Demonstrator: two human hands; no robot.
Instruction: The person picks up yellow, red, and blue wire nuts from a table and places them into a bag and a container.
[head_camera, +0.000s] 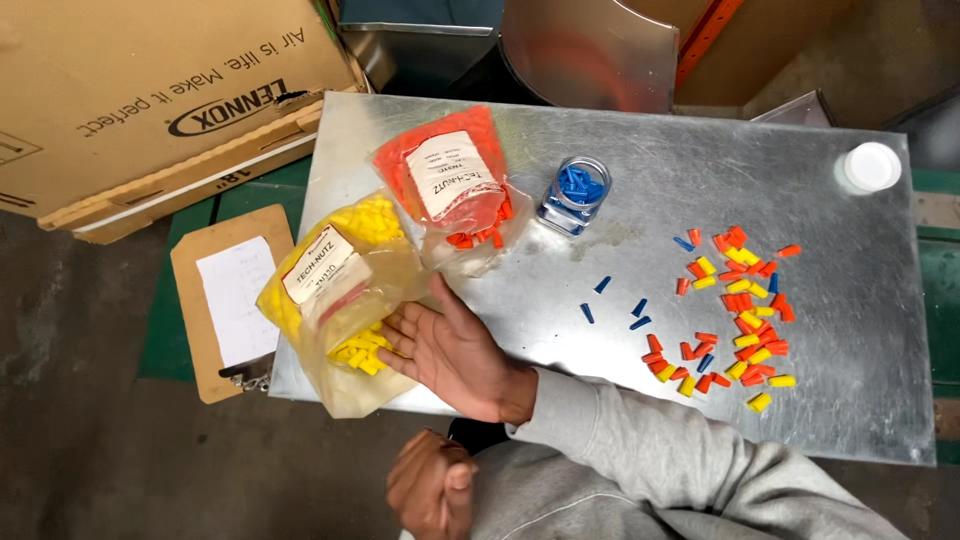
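Your right hand (452, 350) lies open, palm up, fingertips touching the clear plastic bag of yellow wire caps (335, 290) at nine o'clock on the metal counter (640, 140). Your left hand (430, 485) rests curled below, grip empty. Sorting seems underway; next, loose caps at three o'clock.

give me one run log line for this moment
right hand: open, palm up, at clear bag of yellow plastic caps | left hand: closed, off grey metal sheet table | mixed loose caps: right side
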